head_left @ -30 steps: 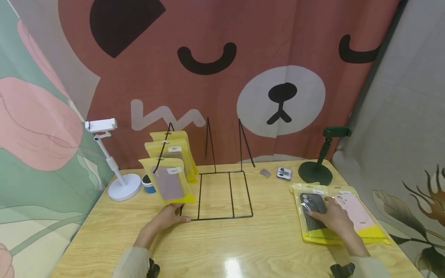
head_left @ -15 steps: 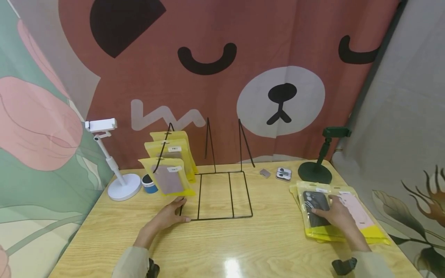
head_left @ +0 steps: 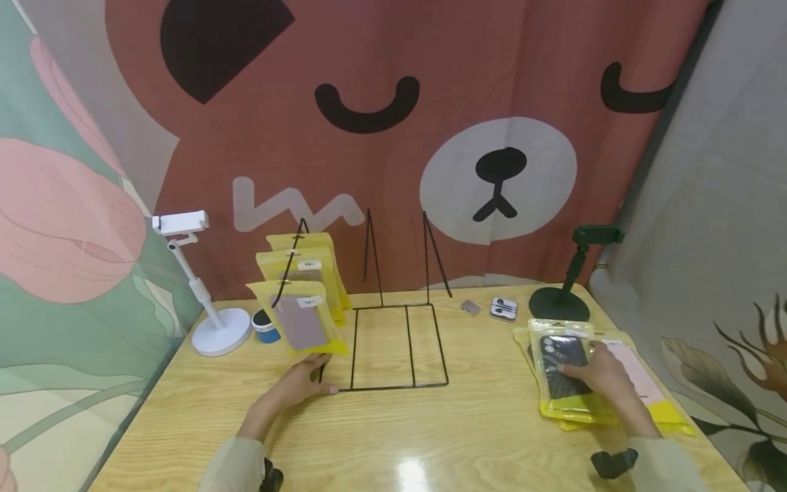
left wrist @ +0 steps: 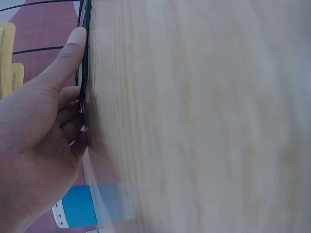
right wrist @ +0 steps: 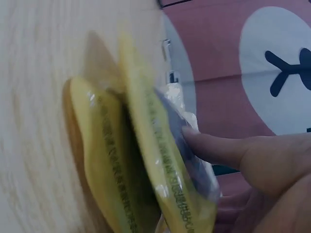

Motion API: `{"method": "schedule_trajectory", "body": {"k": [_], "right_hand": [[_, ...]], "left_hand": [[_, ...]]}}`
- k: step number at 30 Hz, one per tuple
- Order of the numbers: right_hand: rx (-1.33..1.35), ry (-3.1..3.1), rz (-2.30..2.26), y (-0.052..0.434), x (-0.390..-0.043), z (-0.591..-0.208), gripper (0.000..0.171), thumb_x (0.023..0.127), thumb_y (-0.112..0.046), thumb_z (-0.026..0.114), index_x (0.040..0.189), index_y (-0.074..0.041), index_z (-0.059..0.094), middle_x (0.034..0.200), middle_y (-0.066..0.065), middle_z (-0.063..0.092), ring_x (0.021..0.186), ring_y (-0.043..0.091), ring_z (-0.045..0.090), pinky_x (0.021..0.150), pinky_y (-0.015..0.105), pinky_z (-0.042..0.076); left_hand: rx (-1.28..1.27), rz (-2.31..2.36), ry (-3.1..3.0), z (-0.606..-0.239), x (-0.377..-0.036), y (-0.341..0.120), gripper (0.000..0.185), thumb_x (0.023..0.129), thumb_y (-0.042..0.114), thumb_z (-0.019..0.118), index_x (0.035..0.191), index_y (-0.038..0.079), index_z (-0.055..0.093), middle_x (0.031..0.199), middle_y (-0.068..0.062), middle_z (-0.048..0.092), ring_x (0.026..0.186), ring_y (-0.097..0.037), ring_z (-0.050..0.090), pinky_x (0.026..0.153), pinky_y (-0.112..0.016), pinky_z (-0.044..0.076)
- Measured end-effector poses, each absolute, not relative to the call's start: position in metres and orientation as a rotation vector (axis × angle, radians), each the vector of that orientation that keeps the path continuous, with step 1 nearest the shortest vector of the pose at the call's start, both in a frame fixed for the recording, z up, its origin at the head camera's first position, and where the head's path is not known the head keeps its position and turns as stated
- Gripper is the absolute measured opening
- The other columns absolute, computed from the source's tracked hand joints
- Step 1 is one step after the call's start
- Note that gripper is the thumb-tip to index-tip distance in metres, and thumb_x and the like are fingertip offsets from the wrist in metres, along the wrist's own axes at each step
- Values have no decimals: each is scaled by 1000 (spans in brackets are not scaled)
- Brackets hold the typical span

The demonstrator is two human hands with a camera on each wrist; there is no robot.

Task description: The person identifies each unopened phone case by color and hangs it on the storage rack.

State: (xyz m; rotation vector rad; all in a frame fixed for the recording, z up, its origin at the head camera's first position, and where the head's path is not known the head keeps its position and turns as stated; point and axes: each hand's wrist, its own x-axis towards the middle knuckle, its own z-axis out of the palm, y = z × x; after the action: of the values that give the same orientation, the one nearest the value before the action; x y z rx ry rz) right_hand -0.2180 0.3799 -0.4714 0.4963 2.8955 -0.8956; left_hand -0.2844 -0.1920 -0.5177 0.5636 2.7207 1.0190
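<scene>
To the right of a black wire rack [head_left: 409, 346] standing on a wooden worktop [head_left: 381, 437], a person's right hand [head_left: 605, 372] has a clear packet with a black phone case [head_left: 559, 389] in its grip. The thumb presses the front face; the other fingers, mostly hidden, seem to be tucked behind, making a pinch. Compared with half a second ago, this packet has shifted slightly further right and overlaps more of the packet with a pink phone case [head_left: 642, 379] beside it. From the right wrist, its yellow lower end tilts away from another packet [right wrist: 104, 141], so it appears to have been singled out from the pile.

At the rack's front left corner, the left hand [head_left: 298, 383] pinches the wire between thumb and curled fingers, its place unchanged, which probably keeps the frame steady. From the rack's left arm hang three yellow packets [head_left: 301, 324], one behind another. Left of the rack, beyond them, are a blue cylinder [head_left: 266, 333] and a white stand [head_left: 221, 333]. Right of the rack's back edge lie a small grey piece [head_left: 471, 307] and an earphone box [head_left: 504, 309], then a dark green stand [head_left: 558, 305].
</scene>
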Motion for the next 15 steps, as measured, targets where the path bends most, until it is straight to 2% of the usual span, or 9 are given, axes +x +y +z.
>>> {"method": "schedule_trajectory", "body": {"k": [3,5,7,10,12,15], "right_hand": [[463,2918,-964,381,-217,-469,92,83,-35,73,132,28,27,123,47,41,109,56,45,93,61,40],[448,2923,-997,382,-216,-467,81,84,-33,73,126,27,37,111,43,50,99,50,51,85,56,45],[461,2902,-1020,381,-215,-466,75,86,-32,71,123,26,42,112,41,51,97,46,51,83,54,47],[483,2846,-1074,379,-214,-463,77,87,-38,69,126,23,43,120,40,48,101,45,51,84,53,48],[484,2807,-1109,375,-213,-460,83,88,-43,67,132,22,38,132,41,40,109,47,49,87,56,47],[461,2773,-1191,367,-212,-454,86,88,-46,67,135,19,36,133,39,41,111,45,50,88,53,46]], "left_hand": [[563,1003,2705,-518,-284,-192,83,82,38,76,146,-1,39,154,-23,26,140,-42,24,109,-56,27],[569,1003,2700,-518,-284,-192,84,82,38,75,146,-1,38,155,-22,24,141,-41,23,110,-56,26],[564,1004,2703,-518,-283,-192,84,82,38,75,146,-1,38,155,-22,25,141,-42,24,110,-56,27],[556,1013,2714,-518,-284,-191,83,82,38,76,146,1,40,153,-22,30,140,-41,27,110,-55,27],[560,1028,2721,-518,-284,-191,81,81,37,77,146,3,41,152,-20,33,140,-39,28,110,-54,27],[587,1059,2729,-519,-285,-192,80,81,34,78,146,6,42,151,-17,36,140,-37,27,112,-53,25]]}}
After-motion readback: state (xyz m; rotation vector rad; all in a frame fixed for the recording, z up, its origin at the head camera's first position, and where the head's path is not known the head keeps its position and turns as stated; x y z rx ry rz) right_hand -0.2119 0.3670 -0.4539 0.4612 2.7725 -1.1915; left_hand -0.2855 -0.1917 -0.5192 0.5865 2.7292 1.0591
